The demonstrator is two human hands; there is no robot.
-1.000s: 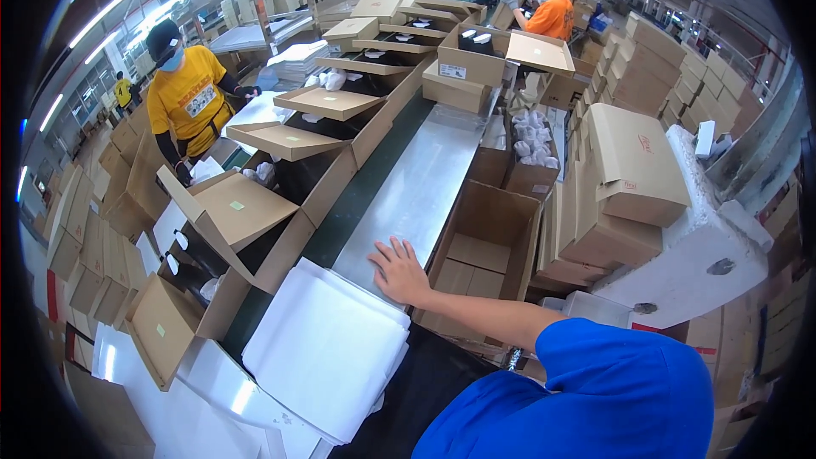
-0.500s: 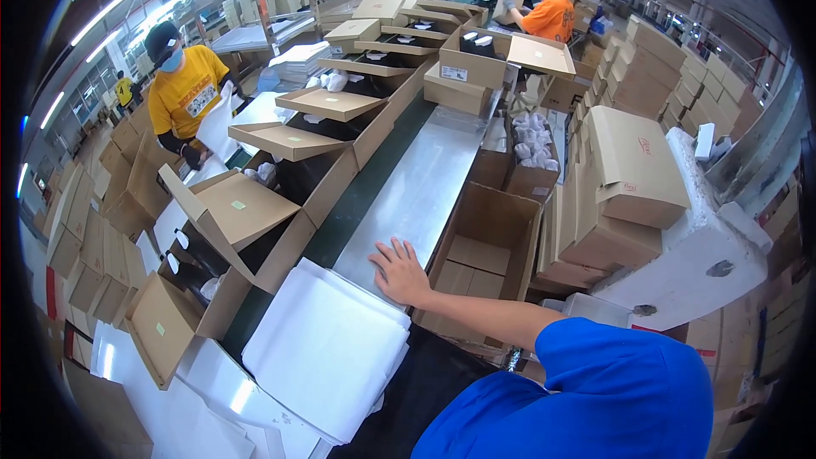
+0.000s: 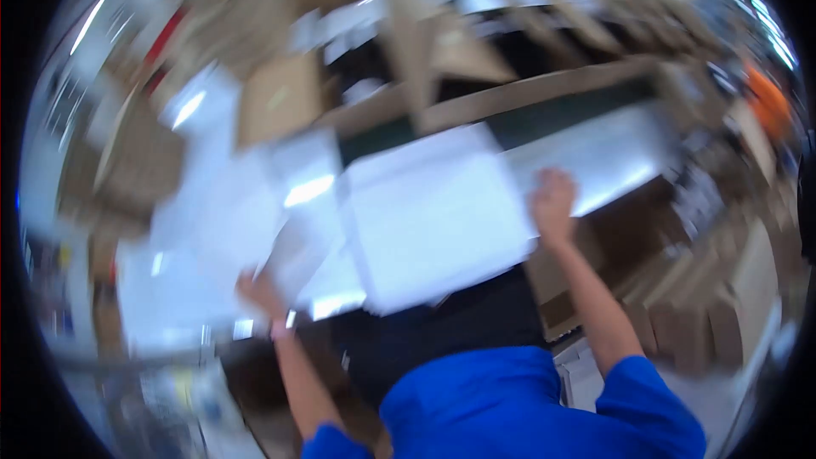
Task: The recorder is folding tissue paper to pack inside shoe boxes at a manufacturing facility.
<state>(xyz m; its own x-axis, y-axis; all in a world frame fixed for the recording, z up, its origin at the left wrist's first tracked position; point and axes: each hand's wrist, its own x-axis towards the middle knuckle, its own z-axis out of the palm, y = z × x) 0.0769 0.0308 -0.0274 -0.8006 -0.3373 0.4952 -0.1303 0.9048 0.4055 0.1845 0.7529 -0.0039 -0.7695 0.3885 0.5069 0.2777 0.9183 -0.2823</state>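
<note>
Motion blurs the whole head view. A stack of white paper sheets (image 3: 438, 212) lies in front of me, at the middle of the workbench. Just beyond its right edge, over the shiny metal strip (image 3: 625, 157), is my right hand (image 3: 554, 204). Its fingers point away from me, apparently stretched out, with nothing seen in them. To the left of the stack, my left hand (image 3: 259, 291) is at more white sheets (image 3: 229, 221) near the bench's front edge. A greyish flap of sheet shows beside it; the smeared fingers hide whether they grip it.
Open cardboard boxes (image 3: 467, 55) with black things inside stand in a row beyond the dark green belt (image 3: 569, 119). A large open carton (image 3: 629, 234) sits to the right, with stacked brown cartons (image 3: 705, 306) nearer me. At far right is an orange shirt (image 3: 767, 102).
My view has swung left and down. My left hand and forearm have come into view over the sheets at left. My right hand stays beside the paper stack.
</note>
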